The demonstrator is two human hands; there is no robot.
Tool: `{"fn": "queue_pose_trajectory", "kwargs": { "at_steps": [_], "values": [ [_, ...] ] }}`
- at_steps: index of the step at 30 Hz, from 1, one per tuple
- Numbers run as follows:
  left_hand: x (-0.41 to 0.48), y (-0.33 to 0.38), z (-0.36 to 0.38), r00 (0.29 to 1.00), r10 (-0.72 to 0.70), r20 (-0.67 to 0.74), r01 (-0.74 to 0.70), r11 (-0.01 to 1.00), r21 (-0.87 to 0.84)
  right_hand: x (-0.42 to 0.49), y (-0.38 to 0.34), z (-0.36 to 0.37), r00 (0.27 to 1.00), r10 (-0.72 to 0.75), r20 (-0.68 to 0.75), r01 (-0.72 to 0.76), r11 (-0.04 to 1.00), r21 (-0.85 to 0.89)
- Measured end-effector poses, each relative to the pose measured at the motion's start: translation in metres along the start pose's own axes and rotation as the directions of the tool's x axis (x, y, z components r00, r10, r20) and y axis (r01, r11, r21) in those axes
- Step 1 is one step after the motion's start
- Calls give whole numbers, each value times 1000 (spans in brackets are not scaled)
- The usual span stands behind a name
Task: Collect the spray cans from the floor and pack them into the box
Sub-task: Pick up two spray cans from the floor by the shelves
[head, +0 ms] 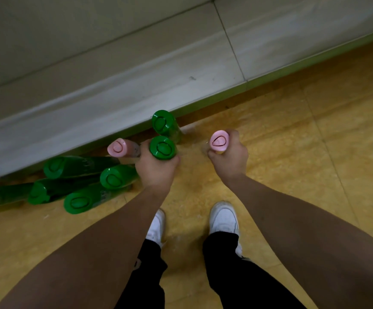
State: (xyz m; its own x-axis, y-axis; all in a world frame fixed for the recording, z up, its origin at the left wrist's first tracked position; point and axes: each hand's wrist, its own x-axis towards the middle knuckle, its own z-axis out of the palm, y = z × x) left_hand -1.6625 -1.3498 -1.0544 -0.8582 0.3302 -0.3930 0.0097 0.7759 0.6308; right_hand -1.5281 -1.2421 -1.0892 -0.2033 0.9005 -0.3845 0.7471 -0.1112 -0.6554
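Yellow floor; hands grip cans (green, pink).

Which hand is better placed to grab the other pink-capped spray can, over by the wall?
Left, probably. The left hand, gripping a green-capped can, is right beside the pink-capped can by the wall; the right hand, gripping its own pink-capped can, lies farther off. Spare fingers would be needed.

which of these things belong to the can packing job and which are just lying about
Job: green-capped can in the left hand; pink-capped can in the right hand; second pink-capped can beside the left hand; green can by the grey ledge; pile of green cans on the floor. No box in view.
Just there: white shoes; grey ledge.
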Motion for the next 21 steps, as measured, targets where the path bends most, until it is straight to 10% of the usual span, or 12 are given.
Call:
{"fn": "queue_pose_trajectory", "kwargs": {
  "at_steps": [21],
  "values": [
    [-219,238,-248,962,259,83,-266,959,96,-189,-226,-303,976,-188,-107,191,981,20]
  ]
}}
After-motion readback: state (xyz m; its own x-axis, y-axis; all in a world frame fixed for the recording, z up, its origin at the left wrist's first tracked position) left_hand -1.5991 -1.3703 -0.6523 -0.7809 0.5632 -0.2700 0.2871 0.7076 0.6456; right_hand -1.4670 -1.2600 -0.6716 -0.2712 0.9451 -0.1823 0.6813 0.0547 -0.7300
